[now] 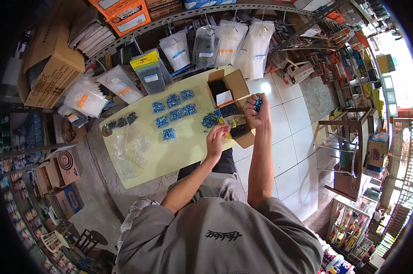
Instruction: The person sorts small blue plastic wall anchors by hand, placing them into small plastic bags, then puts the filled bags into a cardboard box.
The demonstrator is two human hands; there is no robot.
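Observation:
My right hand (251, 111) is raised beside the open cartons, fingers wrapped round a handful of small blue pieces (259, 104). Lower and to its left, my left hand (215, 139) pinches the edge of what looks like a clear plastic bag (234, 121); the fingertips are partly hidden. A loose pile of blue pieces (209, 120) lies on the pale yellow table (183, 157), just above my left hand. Several filled clear packets (174, 114) of blue pieces are laid out farther left. Their exact kind is too small to make out.
An open cardboard box (239, 84) with black contents stands at the table's right end, above a carton of dark pieces (237, 131). Empty clear bags (131, 150) and dark packets (120, 121) lie at left. Bags of cable ties (148, 73) hang along the shelf.

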